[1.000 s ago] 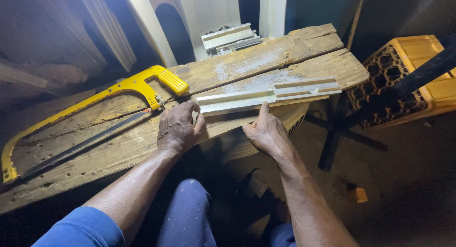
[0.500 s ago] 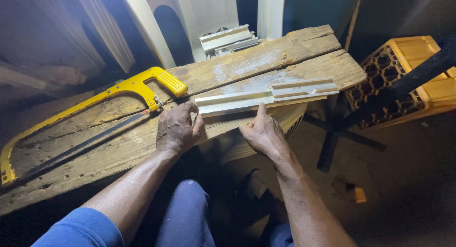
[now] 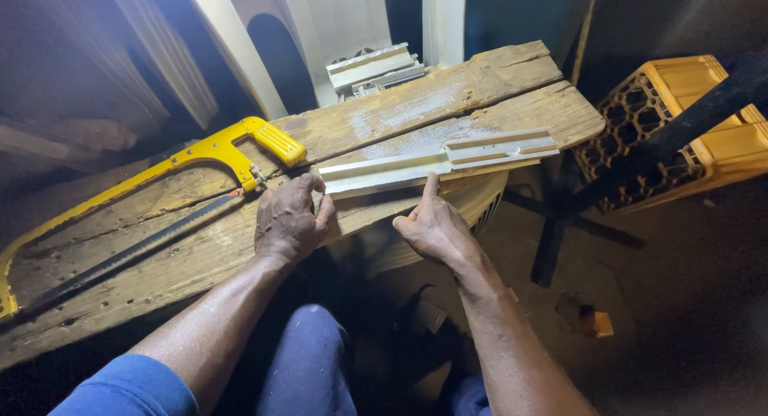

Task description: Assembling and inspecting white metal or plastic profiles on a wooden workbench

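A pale channel strip (image 3: 436, 162) is lying on the plank worktop (image 3: 160, 264), just beyond both hands. The left hand (image 3: 290, 222) is curling loosely over its near end, touching it. The right hand (image 3: 433, 224) is resting open beside it, one finger touching its edge. A yellow hacksaw (image 3: 160, 200) is lying left of the left hand.

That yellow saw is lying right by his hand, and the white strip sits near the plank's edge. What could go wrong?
Two things, maybe. The hacksaw lies with its bare blade close to the left hand, so a careless sweep could scrape skin. The white plastic strip sits near the front edge of the rough wooden plank; the right hand only touches it with a thumb, so a nudge might tip it off. The old plank could also give splinters.
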